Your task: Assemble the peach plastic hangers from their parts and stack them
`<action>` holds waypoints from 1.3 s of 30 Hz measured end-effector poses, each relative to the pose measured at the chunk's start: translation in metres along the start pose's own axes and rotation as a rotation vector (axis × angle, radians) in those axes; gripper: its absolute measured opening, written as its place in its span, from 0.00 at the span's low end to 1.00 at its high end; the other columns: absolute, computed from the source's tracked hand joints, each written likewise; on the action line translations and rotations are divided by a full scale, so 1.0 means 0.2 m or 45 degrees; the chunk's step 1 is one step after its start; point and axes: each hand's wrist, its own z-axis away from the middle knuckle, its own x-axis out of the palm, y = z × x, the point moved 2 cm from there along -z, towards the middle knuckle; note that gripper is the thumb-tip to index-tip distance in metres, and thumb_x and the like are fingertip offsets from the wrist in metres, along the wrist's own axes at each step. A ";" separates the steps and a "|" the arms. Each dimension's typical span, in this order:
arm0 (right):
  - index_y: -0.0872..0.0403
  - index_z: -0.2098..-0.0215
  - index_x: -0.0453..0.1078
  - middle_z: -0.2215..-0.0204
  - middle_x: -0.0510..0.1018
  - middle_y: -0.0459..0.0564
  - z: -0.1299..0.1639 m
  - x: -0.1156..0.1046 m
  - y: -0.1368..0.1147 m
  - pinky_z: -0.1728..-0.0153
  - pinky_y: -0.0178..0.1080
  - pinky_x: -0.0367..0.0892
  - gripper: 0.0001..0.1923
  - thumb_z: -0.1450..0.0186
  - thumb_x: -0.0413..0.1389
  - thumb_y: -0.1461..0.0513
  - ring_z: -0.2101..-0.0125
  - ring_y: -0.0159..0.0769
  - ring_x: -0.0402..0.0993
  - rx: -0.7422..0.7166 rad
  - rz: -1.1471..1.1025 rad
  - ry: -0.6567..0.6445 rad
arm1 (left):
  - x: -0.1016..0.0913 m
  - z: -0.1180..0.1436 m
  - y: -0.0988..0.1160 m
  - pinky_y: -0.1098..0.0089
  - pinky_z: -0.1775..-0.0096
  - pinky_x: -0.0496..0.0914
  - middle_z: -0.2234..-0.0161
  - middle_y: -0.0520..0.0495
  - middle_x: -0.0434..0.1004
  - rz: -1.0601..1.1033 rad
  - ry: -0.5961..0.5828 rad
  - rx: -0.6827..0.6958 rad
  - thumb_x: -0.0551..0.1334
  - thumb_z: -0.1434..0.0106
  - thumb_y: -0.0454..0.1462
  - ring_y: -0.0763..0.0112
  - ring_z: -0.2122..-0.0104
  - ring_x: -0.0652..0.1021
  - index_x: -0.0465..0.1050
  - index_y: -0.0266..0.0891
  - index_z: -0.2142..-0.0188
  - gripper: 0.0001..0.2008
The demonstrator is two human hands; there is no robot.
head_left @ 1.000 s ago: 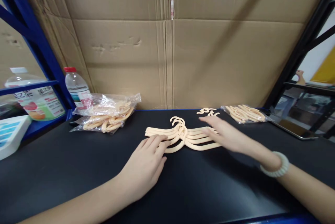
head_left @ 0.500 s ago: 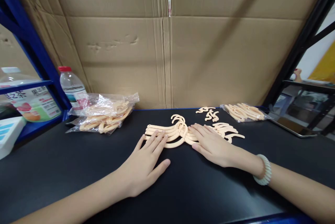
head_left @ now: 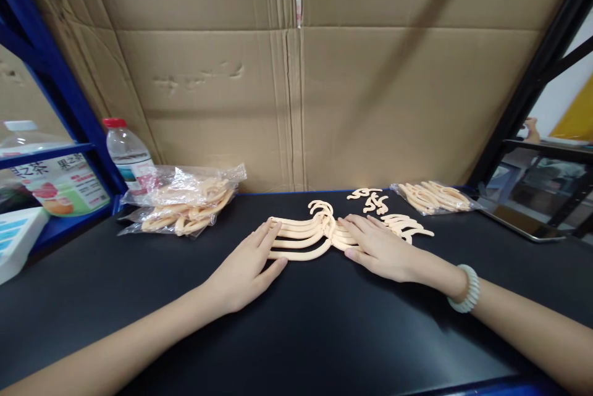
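A group of peach-coloured plastic hangers (head_left: 303, 255) lies on the black table, overlapping, their curved hooks pointing away from me. My left hand (head_left: 245, 269) is against the hangers' left ends, fingers stretched out and thumb apart. Over their right arms rests my right hand (head_left: 382, 251), open and palm down, hiding part of them. Just beyond its fingers are loose curved hanger pieces (head_left: 405, 224) in the same colour. Smaller hook-shaped pieces (head_left: 376, 203) lie farther back.
Bagged peach pieces (head_left: 189, 204) are piled at the left, beside a red-capped bottle (head_left: 130, 155). Another clear bag of pieces (head_left: 433, 197) lies back right, near a flat tray-like object (head_left: 521, 224). Cardboard (head_left: 393, 87) walls off the back. Someone's hand shows at far right.
My left hand has slid left from on top of the hangers to their ends, uncovering their left arms. The hangers and my right hand have shifted slightly right.
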 end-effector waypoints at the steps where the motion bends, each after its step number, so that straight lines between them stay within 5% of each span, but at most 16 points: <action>1: 0.57 0.35 0.51 0.41 0.63 0.61 -0.01 0.00 0.00 0.41 0.58 0.51 0.30 0.31 0.41 0.51 0.43 0.52 0.59 0.000 -0.001 0.007 | 0.00 0.00 0.00 0.54 0.39 0.55 0.34 0.33 0.46 0.004 0.013 -0.001 0.46 0.32 0.48 0.53 0.36 0.54 0.48 0.29 0.35 0.33; 13: 0.58 0.42 0.60 0.51 0.68 0.60 -0.06 -0.01 0.01 0.50 0.52 0.61 0.26 0.33 0.48 0.51 0.52 0.50 0.66 0.049 -0.044 0.072 | 0.03 0.00 0.01 0.54 0.40 0.60 0.36 0.34 0.54 0.067 0.140 -0.010 0.49 0.33 0.45 0.52 0.38 0.60 0.54 0.30 0.38 0.29; 20: 0.59 0.42 0.60 0.47 0.66 0.62 -0.09 0.01 0.06 0.49 0.52 0.60 0.27 0.33 0.48 0.52 0.50 0.51 0.65 0.049 -0.027 0.079 | 0.03 0.01 0.01 0.51 0.41 0.59 0.37 0.30 0.55 0.028 0.117 0.002 0.48 0.32 0.43 0.50 0.38 0.59 0.54 0.27 0.38 0.28; 27: 0.59 0.40 0.59 0.43 0.65 0.63 -0.09 0.00 0.07 0.44 0.55 0.56 0.33 0.34 0.46 0.46 0.43 0.54 0.59 0.012 0.003 0.154 | -0.04 0.04 0.11 0.49 0.40 0.59 0.38 0.36 0.59 -0.012 0.318 0.335 0.52 0.34 0.34 0.53 0.38 0.60 0.59 0.36 0.40 0.22; 31: 0.56 0.42 0.62 0.45 0.68 0.61 -0.08 -0.06 0.19 0.45 0.52 0.60 0.25 0.31 0.43 0.52 0.44 0.49 0.63 0.022 -0.039 0.399 | -0.09 0.10 0.24 0.58 0.40 0.60 0.41 0.40 0.64 0.057 0.078 0.718 0.51 0.34 0.31 0.60 0.39 0.62 0.64 0.39 0.43 0.20; 34: 0.55 0.49 0.69 0.54 0.76 0.58 -0.05 -0.13 0.35 0.50 0.49 0.65 0.19 0.33 0.46 0.56 0.52 0.47 0.71 0.081 -0.008 0.596 | -0.12 0.13 0.29 0.64 0.42 0.64 0.44 0.42 0.69 0.156 -0.108 0.839 0.51 0.34 0.31 0.63 0.43 0.67 0.66 0.38 0.45 0.19; 39: 0.53 0.61 0.75 0.66 0.82 0.50 0.00 -0.19 0.55 0.62 0.41 0.70 0.13 0.37 0.50 0.58 0.65 0.42 0.78 0.339 0.031 0.520 | -0.12 0.12 0.28 0.63 0.44 0.66 0.46 0.42 0.71 0.277 -0.134 0.833 0.52 0.34 0.31 0.62 0.45 0.70 0.66 0.40 0.46 0.18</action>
